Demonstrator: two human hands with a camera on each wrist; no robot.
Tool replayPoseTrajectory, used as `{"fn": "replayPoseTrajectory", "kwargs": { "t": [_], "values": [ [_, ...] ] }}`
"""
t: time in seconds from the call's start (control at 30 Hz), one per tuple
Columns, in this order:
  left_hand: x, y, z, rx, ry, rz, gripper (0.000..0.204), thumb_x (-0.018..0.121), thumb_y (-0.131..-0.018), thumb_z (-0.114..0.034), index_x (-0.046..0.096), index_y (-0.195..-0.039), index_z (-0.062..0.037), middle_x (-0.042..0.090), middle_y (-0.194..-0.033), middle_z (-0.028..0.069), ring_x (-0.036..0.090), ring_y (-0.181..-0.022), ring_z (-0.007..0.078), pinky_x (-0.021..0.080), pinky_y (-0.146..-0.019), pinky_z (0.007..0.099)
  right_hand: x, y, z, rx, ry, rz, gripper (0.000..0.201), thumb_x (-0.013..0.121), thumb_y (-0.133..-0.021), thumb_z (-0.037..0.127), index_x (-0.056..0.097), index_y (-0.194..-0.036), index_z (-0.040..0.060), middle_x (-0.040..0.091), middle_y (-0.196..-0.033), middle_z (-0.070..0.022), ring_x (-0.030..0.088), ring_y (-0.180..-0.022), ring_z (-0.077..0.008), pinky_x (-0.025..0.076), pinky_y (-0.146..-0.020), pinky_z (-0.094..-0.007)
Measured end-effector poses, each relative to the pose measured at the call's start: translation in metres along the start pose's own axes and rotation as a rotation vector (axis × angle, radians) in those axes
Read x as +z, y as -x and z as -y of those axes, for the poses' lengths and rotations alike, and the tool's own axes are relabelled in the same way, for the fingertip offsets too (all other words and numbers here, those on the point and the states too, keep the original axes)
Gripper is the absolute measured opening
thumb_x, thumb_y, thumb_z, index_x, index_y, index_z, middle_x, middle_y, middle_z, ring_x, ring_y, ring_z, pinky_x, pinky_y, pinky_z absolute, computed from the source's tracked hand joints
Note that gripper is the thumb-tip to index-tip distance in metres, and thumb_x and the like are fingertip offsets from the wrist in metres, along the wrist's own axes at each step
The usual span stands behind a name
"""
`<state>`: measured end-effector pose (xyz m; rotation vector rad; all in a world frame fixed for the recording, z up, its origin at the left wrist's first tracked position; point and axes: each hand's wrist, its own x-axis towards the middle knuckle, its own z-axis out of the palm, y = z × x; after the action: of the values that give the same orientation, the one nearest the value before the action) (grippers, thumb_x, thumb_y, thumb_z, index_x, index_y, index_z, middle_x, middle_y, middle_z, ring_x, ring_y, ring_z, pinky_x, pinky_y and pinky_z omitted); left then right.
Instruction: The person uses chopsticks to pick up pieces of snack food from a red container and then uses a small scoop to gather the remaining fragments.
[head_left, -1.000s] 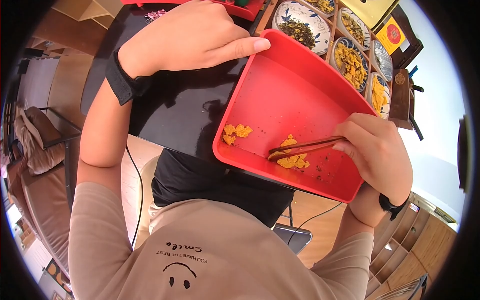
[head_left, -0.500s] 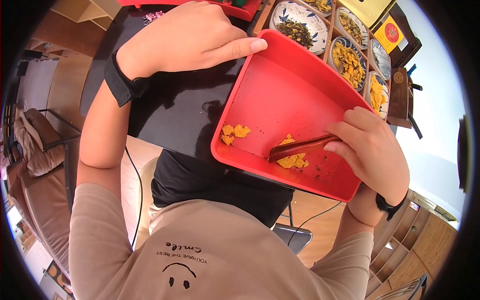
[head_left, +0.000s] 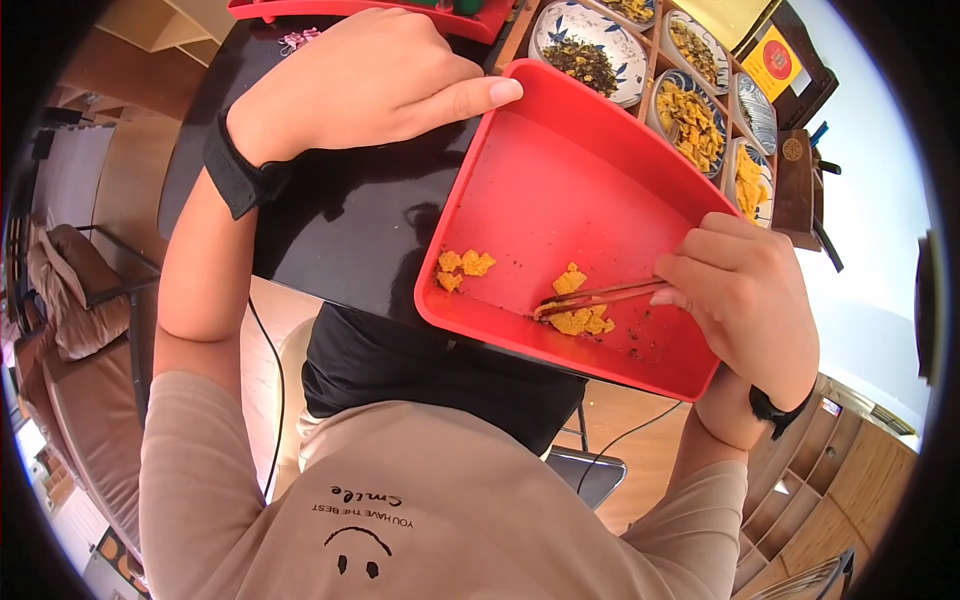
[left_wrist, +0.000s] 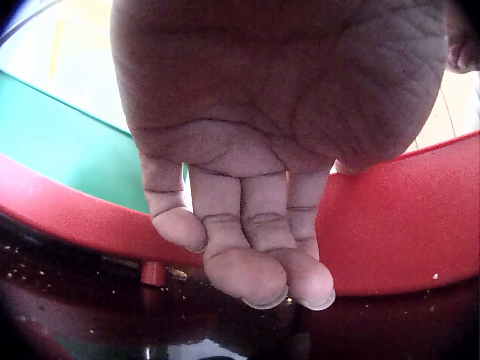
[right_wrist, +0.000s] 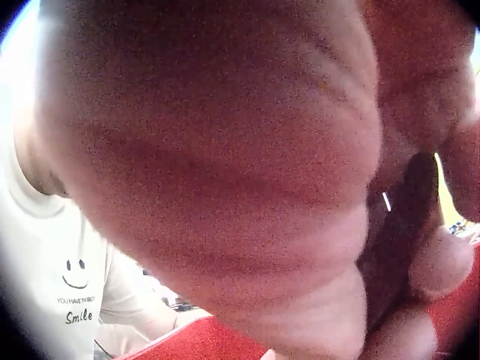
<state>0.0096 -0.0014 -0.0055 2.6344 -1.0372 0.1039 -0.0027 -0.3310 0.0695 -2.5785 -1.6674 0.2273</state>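
Observation:
My right hand [head_left: 742, 295] pinches a pair of slim brown tongs [head_left: 610, 294] between thumb and fingers. The tong tips rest among yellow crumbly pieces [head_left: 582, 321] near the front wall of a red tray [head_left: 580, 190]. A smaller yellow piece [head_left: 570, 279] lies just beyond the tongs, and another little cluster [head_left: 466, 264] sits in the tray's left corner. At the far left corner of the tray, my left hand [head_left: 370, 90] grips the rim, thumb lying over it. In the left wrist view, its fingers [left_wrist: 244, 274] bend down outside the red wall.
Behind the tray, a wooden divided box [head_left: 640, 118] holds several patterned bowls, including a white-and-blue bowl [head_left: 625, 50] of dark leafy bits and a bowl of yellow pieces [head_left: 690, 120]. A black glossy table [head_left: 340, 240] lies left. Another red tray [head_left: 345, 8] stands at the back.
The tongs' arms stood apart, came together half a second ago, and are now slightly parted again around the same yellow pieces. My left hand keeps its hold on the tray's corner.

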Motion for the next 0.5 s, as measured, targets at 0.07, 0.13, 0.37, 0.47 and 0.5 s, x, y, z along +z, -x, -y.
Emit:
{"fn": "replayPoseTrajectory", "kwargs": {
  "t": [0.07, 0.13, 0.37, 0.47, 0.5],
  "values": [
    [0.0, 0.001, 0.0, -0.014, 0.012, 0.012, 0.056, 0.041, -0.112, -0.036, 0.064, -0.078, 0.002, 0.055, -0.067, 0.0218, 0.056, -0.066, 0.0402, 0.045, -0.066, 0.0479, -0.002, 0.001, -0.001, -0.007, 0.009, -0.025, 0.018, 0.08, -0.074, 0.016, 0.069, -0.081, 0.0031, 0.058, -0.073, -0.0053, 0.059, -0.071, -0.0253, 0.049, -0.059, -0.0384],
    [0.003, 0.002, 0.003, -0.016, -0.033, -0.002, 0.054, 0.043, -0.111, -0.035, 0.063, -0.077, 0.0015, 0.055, -0.067, 0.0222, 0.057, -0.068, 0.041, 0.045, -0.067, 0.0484, -0.008, 0.003, -0.003, 0.006, -0.034, -0.08, 0.019, 0.08, -0.075, 0.015, 0.07, -0.084, 0.0019, 0.06, -0.075, -0.0072, 0.06, -0.07, -0.0269, 0.048, -0.059, -0.0391],
    [0.001, 0.001, 0.0, -0.051, 0.017, 0.009, 0.049, 0.046, -0.108, -0.031, 0.06, -0.075, 0.001, 0.055, -0.067, 0.0221, 0.056, -0.069, 0.0425, 0.043, -0.068, 0.0502, -0.053, 0.066, -0.048, 0.481, 0.081, -0.376, 0.022, 0.079, -0.086, 0.011, 0.071, -0.097, -0.006, 0.062, -0.076, -0.0132, 0.056, -0.066, -0.0263, 0.046, -0.063, -0.0355],
    [0.0, 0.001, 0.0, -0.063, -0.006, 0.023, 0.048, 0.046, -0.108, -0.031, 0.06, -0.075, 0.0006, 0.055, -0.068, 0.0219, 0.055, -0.07, 0.043, 0.042, -0.071, 0.0498, -0.058, 0.082, -0.07, 0.729, 0.105, -0.356, 0.022, 0.076, -0.091, 0.012, 0.072, -0.101, -0.007, 0.062, -0.076, -0.0132, 0.055, -0.067, -0.0218, 0.045, -0.065, -0.0323],
    [0.0, 0.001, -0.001, -0.075, 0.007, 0.031, 0.047, 0.046, -0.108, -0.03, 0.06, -0.075, 0.0003, 0.055, -0.068, 0.0219, 0.054, -0.071, 0.0433, 0.042, -0.073, 0.0494, -0.058, 0.086, -0.074, 0.788, 0.083, -0.337, 0.02, 0.075, -0.092, 0.011, 0.072, -0.101, -0.0071, 0.062, -0.076, -0.0129, 0.054, -0.067, -0.0206, 0.045, -0.065, -0.0316]
  ]
}}
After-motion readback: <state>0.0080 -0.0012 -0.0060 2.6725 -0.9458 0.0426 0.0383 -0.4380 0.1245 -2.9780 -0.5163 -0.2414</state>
